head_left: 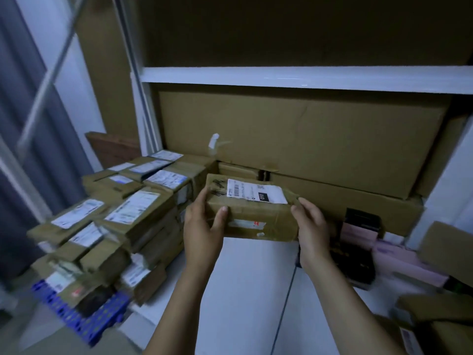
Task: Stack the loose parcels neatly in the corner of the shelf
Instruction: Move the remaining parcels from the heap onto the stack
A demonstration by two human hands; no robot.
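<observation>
Parcel (pixel 252 208): brown carton, white label up, mid-frame betw. both hands, low over white shelf (pixel 250 278); touching shelf or not, can't tell.
Left hand (pixel 202 224): at parcel's 9 o'clock end, thumb on near face, fingers curled round far corner, gripping.
Right hand (pixel 312 224): at parcel's 3 o'clock end, fingers wrapped on the edge, gripping.
Hands: apart, parcel clamped betw. them.
Parcel stack (pixel 122 213): 9 o'clock of held parcel, just beside, labels up, uneven layers.
Big carton (pixel 294 137): 12 o'clock, behind.
</observation>
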